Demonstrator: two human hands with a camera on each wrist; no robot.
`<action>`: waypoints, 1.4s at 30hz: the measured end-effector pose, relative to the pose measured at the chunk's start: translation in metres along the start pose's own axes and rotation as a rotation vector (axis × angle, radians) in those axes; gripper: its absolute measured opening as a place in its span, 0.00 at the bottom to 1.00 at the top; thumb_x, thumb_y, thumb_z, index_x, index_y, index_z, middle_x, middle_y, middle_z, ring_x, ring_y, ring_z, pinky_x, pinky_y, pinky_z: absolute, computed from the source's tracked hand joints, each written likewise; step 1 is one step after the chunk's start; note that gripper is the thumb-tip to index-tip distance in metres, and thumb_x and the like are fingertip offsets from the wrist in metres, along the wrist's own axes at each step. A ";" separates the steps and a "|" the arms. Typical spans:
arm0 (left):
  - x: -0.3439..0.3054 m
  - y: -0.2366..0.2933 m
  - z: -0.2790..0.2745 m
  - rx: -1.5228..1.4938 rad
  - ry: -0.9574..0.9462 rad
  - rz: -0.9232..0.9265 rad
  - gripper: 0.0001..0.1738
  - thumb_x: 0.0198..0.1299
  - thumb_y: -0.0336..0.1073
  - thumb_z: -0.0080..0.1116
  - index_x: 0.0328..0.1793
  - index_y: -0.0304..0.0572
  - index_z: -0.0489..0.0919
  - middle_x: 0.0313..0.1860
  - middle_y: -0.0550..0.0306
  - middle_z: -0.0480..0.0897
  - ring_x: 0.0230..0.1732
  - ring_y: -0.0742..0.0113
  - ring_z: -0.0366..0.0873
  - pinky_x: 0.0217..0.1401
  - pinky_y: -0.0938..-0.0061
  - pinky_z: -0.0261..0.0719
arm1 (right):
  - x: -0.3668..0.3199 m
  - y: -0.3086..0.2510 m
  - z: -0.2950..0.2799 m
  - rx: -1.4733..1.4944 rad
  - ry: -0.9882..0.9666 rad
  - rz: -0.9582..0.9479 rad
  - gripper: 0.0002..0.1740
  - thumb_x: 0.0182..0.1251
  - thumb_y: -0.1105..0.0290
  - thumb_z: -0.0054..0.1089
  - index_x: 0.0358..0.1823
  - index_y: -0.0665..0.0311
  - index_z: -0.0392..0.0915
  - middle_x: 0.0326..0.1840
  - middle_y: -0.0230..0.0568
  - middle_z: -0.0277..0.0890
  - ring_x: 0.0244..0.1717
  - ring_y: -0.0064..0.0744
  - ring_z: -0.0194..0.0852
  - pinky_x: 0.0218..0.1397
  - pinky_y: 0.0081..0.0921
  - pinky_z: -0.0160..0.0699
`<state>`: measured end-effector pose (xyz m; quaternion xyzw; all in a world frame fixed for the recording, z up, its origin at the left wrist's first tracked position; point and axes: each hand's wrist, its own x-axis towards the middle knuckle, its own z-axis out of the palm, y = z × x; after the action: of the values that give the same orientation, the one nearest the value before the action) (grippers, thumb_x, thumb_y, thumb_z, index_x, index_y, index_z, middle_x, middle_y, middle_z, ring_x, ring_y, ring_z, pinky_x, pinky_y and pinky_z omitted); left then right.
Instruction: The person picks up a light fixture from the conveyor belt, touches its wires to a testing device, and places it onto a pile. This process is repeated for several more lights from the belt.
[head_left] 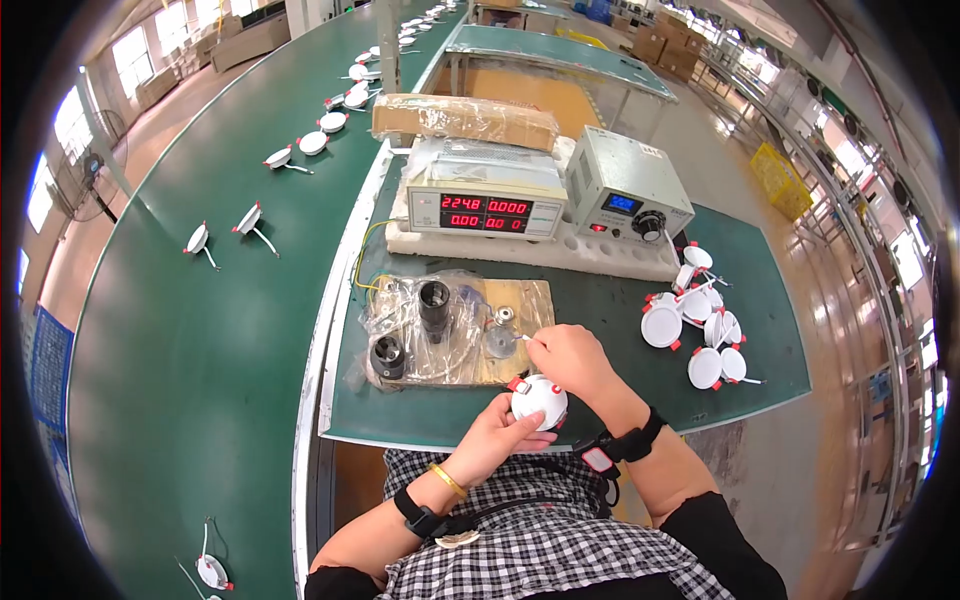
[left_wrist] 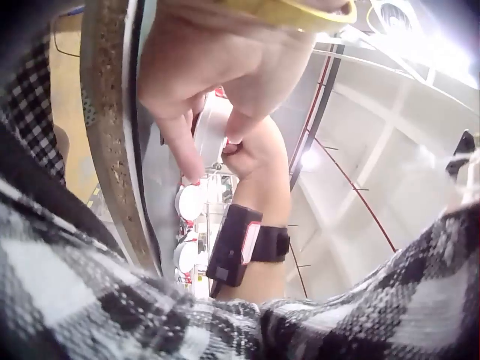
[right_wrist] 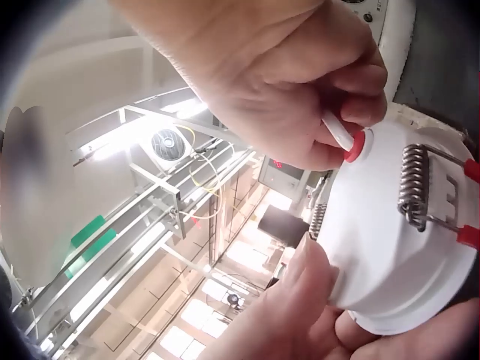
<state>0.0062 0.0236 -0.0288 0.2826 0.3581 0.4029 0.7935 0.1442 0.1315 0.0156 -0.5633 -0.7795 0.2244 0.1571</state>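
White lamp gripped in L hand, cord held w/ R hand, exact grip unclear

The meter display reads – 224.8, 0.000, 0.00.

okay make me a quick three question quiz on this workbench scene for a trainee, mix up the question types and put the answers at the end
1. Multiple choice: the left hand holds
A) a cardboard box
B) a white lamp
C) a black socket

2. True or false: the right hand holds the lamp's cable.

3. Fill in: the upper-left red number on the digital meter reads ____.

Key: 1. B; 2. true; 3. 224.8
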 end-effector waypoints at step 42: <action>0.020 -0.005 -0.006 -0.057 -0.106 0.056 0.23 0.66 0.33 0.57 0.64 0.31 0.66 0.59 0.53 0.76 0.58 0.65 0.76 0.66 0.71 0.73 | 0.028 -0.003 0.012 -0.276 -0.124 0.058 0.15 0.57 0.63 0.50 0.25 0.63 0.83 0.27 0.52 0.80 0.33 0.54 0.81 0.41 0.45 0.80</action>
<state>0.0116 0.0392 -0.0427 0.2908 0.2960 0.4193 0.8075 0.1268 0.1550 0.0073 -0.5867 -0.7947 0.1538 0.0231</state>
